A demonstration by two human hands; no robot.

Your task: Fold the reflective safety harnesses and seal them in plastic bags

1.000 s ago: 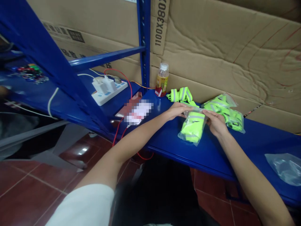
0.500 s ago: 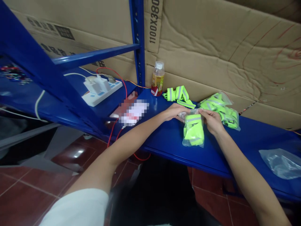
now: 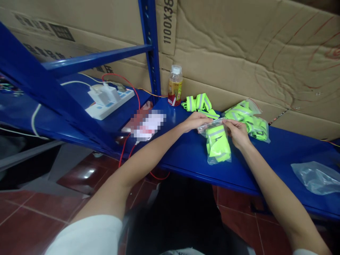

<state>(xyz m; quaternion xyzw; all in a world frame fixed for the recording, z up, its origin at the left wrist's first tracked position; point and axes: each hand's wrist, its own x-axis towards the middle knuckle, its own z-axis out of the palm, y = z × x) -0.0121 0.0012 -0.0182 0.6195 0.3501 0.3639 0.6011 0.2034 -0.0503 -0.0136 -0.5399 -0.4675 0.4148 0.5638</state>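
The clear bag (image 3: 218, 144) holding a folded yellow-green band (image 3: 222, 148) extends over the blue shelf (image 3: 186, 156), its long axis running from the grip toward the front edge, its packed part nearer the right hand (image 3: 237, 132). At the bag's far edge, the grip is clamped: the left hand (image 3: 195, 122) holds the left end, the right hand pinches the right end. Beyond lie loose reflective bands (image 3: 201, 102) and filled bags (image 3: 259, 128).

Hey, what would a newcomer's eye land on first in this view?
Probably the clear plastic bag of folded neon-yellow, grey-striped straps, its top edge held by the left hand and the right hand over the blue metal shelf. Behind it, before the brown cardboard wall, lie loose neon-yellow straps at left and bagged neon-yellow straps at right.
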